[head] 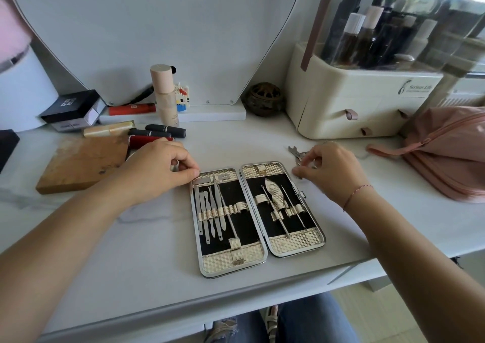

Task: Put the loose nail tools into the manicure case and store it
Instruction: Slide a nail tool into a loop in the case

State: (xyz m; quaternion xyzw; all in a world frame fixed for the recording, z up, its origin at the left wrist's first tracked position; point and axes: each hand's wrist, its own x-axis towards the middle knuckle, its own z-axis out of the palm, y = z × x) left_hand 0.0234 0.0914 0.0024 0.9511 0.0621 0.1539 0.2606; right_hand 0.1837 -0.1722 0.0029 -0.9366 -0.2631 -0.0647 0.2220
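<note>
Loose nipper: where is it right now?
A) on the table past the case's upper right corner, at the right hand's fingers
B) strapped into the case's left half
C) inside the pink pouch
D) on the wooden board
A: the nipper lies on the table just beyond the upper right corner of the open manicure case, with the right hand pinching its handles.

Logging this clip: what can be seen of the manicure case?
The manicure case lies open on the tabletop, two hinged metal-framed halves with gold textured lining and black panels. Elastic loops hold slim tools on the left half, a broader tool and two probes on the right; some loops empty. Fingers of the left hand pinch its top-left corner.
</note>
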